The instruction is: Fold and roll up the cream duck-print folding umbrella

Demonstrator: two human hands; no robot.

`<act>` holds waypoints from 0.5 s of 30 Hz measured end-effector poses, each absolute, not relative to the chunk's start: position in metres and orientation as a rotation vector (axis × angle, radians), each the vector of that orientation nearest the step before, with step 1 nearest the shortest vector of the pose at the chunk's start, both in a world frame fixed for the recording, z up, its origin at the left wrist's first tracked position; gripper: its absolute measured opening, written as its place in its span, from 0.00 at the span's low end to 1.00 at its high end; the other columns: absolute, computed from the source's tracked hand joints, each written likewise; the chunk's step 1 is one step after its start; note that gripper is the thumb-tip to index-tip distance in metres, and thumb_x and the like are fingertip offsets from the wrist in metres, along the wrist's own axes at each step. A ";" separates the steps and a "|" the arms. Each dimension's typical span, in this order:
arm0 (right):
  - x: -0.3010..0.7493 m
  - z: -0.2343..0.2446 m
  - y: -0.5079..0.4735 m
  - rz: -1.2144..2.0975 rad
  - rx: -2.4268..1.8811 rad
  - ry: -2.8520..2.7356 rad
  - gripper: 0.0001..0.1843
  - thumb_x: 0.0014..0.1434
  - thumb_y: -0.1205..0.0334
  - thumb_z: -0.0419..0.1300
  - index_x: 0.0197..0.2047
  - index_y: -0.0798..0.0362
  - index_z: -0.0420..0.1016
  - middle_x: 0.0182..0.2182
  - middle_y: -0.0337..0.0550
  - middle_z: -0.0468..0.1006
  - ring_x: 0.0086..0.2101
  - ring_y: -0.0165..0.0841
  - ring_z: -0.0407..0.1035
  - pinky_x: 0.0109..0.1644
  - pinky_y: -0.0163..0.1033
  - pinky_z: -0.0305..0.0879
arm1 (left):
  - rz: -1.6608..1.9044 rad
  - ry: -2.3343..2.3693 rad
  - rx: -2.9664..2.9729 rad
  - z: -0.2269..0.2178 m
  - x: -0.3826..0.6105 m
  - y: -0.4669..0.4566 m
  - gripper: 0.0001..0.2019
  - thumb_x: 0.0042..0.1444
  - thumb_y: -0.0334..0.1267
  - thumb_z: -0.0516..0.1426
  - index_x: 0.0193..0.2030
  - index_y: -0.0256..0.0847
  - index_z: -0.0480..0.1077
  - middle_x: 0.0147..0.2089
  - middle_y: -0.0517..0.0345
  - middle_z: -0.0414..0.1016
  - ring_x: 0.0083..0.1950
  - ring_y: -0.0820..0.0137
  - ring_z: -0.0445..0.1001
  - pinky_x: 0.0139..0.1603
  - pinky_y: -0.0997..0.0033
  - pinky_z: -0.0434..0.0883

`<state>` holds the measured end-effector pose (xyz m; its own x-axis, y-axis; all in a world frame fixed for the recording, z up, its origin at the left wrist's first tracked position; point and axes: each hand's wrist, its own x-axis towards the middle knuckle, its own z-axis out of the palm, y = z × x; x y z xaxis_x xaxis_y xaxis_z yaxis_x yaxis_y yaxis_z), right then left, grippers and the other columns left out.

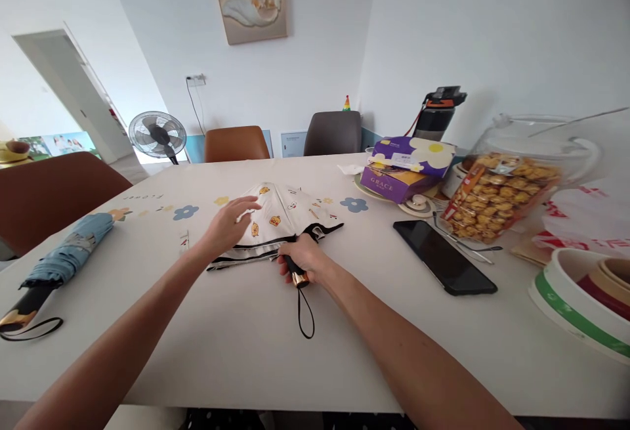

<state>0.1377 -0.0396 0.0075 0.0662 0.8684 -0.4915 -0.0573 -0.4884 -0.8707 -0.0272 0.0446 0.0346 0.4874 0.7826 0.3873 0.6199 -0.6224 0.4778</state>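
A white umbrella point(283, 210) with small yellow cartoon prints and black edging lies on the table, its canopy loosely folded and its panels bunched. My right hand point(304, 256) is wrapped round its black handle, which ends in a gold cap with a black wrist loop point(306, 315) hanging toward me. At the canopy's left side, my left hand point(231, 223) rests on or just over the fabric, fingers stretched out; whether it presses the cloth I cannot tell. A second umbrella point(73, 249), light blue and rolled up, lies at the far left.
On the right of the white table point(236, 364) are a black phone point(443, 256), eyeglasses point(465, 243), a purple box point(398, 180), a dark bottle point(438, 115), a bag of snacks point(502, 197), a glass pitcher point(575, 148) and tape rolls point(566, 299). Chairs point(235, 144) stand behind.
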 end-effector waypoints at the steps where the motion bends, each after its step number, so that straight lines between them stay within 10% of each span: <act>1: 0.137 0.007 -0.040 1.523 -1.570 -0.833 0.08 0.52 0.74 0.56 0.23 0.58 0.65 0.11 0.40 0.67 0.11 0.30 0.62 0.11 0.34 0.62 | 0.858 1.096 2.508 0.034 -0.015 0.045 0.18 0.58 0.37 0.46 0.50 0.47 0.72 0.63 0.59 0.65 0.66 0.65 0.59 0.65 0.58 0.57; 10: 0.147 0.006 -0.036 1.639 -1.417 -0.717 0.07 0.52 0.74 0.59 0.25 0.60 0.67 0.18 0.41 0.70 0.17 0.29 0.66 0.16 0.35 0.68 | 0.644 1.051 2.558 -0.015 0.029 0.053 0.21 0.65 0.44 0.39 0.49 0.48 0.71 0.67 0.60 0.58 0.70 0.67 0.47 0.68 0.52 0.45; 15: 0.157 0.006 -0.031 1.811 -1.204 -0.565 0.14 0.59 0.52 0.59 0.35 0.56 0.66 0.22 0.41 0.72 0.18 0.30 0.68 0.19 0.38 0.70 | 0.738 1.042 2.533 -0.028 0.023 0.060 0.20 0.66 0.44 0.39 0.49 0.48 0.71 0.66 0.59 0.60 0.70 0.68 0.49 0.68 0.55 0.48</act>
